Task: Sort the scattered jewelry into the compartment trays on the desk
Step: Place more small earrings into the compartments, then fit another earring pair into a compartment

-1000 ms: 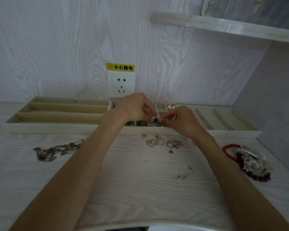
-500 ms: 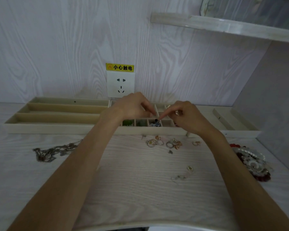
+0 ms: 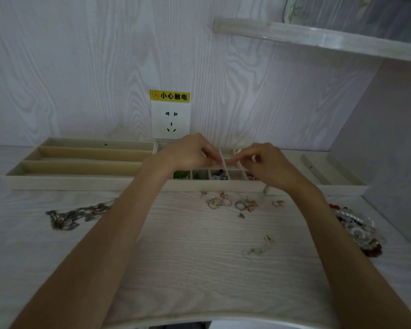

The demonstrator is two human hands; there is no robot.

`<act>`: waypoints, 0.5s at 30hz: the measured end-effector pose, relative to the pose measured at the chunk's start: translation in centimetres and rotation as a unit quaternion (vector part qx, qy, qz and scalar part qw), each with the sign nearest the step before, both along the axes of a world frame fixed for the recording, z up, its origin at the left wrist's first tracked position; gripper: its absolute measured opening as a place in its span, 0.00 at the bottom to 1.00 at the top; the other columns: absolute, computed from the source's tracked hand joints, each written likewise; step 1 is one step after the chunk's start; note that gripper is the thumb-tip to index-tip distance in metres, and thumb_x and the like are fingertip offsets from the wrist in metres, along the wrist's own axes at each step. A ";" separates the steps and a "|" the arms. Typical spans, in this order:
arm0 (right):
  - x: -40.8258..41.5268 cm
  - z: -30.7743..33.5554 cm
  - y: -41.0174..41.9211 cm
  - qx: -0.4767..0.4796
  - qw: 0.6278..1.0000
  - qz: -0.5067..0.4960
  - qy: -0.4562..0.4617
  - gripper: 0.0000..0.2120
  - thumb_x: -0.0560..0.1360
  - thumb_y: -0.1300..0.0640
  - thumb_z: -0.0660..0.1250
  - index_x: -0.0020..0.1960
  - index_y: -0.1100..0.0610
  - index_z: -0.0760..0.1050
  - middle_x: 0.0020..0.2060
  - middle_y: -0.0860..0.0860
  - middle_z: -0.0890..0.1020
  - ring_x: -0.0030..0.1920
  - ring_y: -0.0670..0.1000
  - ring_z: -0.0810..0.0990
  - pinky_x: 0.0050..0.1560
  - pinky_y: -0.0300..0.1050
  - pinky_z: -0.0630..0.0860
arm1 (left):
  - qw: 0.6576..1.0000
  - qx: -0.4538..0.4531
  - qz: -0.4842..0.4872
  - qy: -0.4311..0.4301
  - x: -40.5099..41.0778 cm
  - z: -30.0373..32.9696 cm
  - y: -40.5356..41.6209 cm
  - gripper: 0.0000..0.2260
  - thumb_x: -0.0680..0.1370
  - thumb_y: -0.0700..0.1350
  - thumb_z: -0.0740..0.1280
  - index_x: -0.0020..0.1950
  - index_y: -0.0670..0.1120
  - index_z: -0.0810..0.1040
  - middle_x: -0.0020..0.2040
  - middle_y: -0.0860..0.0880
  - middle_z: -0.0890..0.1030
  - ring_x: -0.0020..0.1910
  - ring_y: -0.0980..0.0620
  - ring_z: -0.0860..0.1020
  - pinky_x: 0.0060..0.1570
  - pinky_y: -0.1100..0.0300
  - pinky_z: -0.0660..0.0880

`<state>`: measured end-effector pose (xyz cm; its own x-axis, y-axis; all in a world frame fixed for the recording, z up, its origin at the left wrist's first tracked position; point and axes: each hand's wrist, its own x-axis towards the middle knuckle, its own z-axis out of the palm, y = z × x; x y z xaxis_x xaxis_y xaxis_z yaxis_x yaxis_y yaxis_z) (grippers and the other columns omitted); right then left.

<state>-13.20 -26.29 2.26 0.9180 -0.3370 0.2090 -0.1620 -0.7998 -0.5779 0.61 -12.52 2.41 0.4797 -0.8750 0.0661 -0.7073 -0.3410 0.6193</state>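
Since half a second ago both hands are sitting slightly higher over the grid tray (image 3: 214, 186), and the right hand (image 3: 268, 166) is now drawn a little further from the left hand (image 3: 190, 154), fingertips no longer nearly meeting.

Left to right along the tabletop (image 3: 176, 269):
- Long-slot tray (image 3: 81, 162) lying along the far edge toward the left corner; slots looking bare apart from one dark speck.
- Tangle of chains (image 3: 74, 216) lying on the tabletop in front of that tray.
- Left hand hovering above the grid tray, fingers curling inward, thumb and fingertips pinching together; what the grip is closing on is too small to tell.
- Grid tray at the middle of the far edge; front-row cells holding green pieces (image 3: 181, 175) and a blue-and-dark piece (image 3: 220, 175).
- Right hand hovering over the tray's right end, forefinger and thumb pinching together; whether anything is in that grip I cannot tell.
- Cluster of rings (image 3: 233, 203) lying just in front of the grid tray; a pale earring pair (image 3: 259, 248) sitting nearer the front edge.
- Third tray (image 3: 330, 174) at the far right corner; bead bracelets (image 3: 358, 231) heaped by the right edge.
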 end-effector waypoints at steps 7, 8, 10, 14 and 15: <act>-1.2 0.8 1.1 0.062 0.997 0.053 0.001 0.10 0.75 0.60 0.66 0.49 0.47 0.82 0.39 0.47 0.82 0.32 0.36 0.74 0.37 0.26 0.69 | 0.998 -0.055 0.033 -0.028 0.5 0.6 2.0 0.05 0.76 0.48 0.69 0.48 0.57 0.83 0.47 0.58 0.82 0.51 0.58 0.79 0.60 0.50 0.74; -1.3 0.7 1.4 0.055 0.997 0.060 0.006 0.10 0.75 0.60 0.67 0.49 0.47 0.82 0.37 0.44 0.80 0.33 0.33 0.74 0.38 0.25 0.69 | 0.997 -0.057 0.035 -0.027 0.5 0.6 2.7 0.05 0.76 0.48 0.69 0.48 0.57 0.83 0.47 0.58 0.82 0.50 0.58 0.79 0.60 0.49 0.74; -1.1 0.4 2.1 0.042 0.997 0.070 0.011 0.09 0.75 0.59 0.67 0.49 0.47 0.82 0.36 0.41 0.78 0.34 0.31 0.73 0.38 0.26 0.69 | 0.996 -0.071 0.044 -0.026 0.6 0.6 4.7 0.05 0.75 0.50 0.70 0.49 0.56 0.83 0.47 0.58 0.83 0.49 0.59 0.80 0.58 0.51 0.75; -0.1 -0.3 3.3 0.044 0.996 0.080 0.012 0.08 0.74 0.59 0.68 0.49 0.48 0.82 0.41 0.46 0.83 0.39 0.39 0.76 0.42 0.31 0.72 | 0.990 -0.119 0.073 -0.021 0.9 0.3 8.4 0.07 0.73 0.50 0.71 0.49 0.52 0.84 0.43 0.59 0.83 0.41 0.63 0.80 0.50 0.62 0.78; 0.2 -0.4 3.7 0.044 0.996 0.079 0.015 0.07 0.74 0.58 0.68 0.49 0.49 0.82 0.41 0.48 0.83 0.39 0.41 0.77 0.43 0.34 0.72 | 0.989 -0.129 0.073 -0.016 1.0 0.3 9.3 0.06 0.73 0.50 0.71 0.49 0.51 0.84 0.42 0.58 0.84 0.40 0.63 0.81 0.47 0.66 0.77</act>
<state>-12.96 -22.57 1.81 0.9665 -0.2032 0.1568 -0.0558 -0.7626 -0.6445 1.60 -3.26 2.69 0.5940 -0.7487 0.2943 -0.6824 -0.2753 0.6771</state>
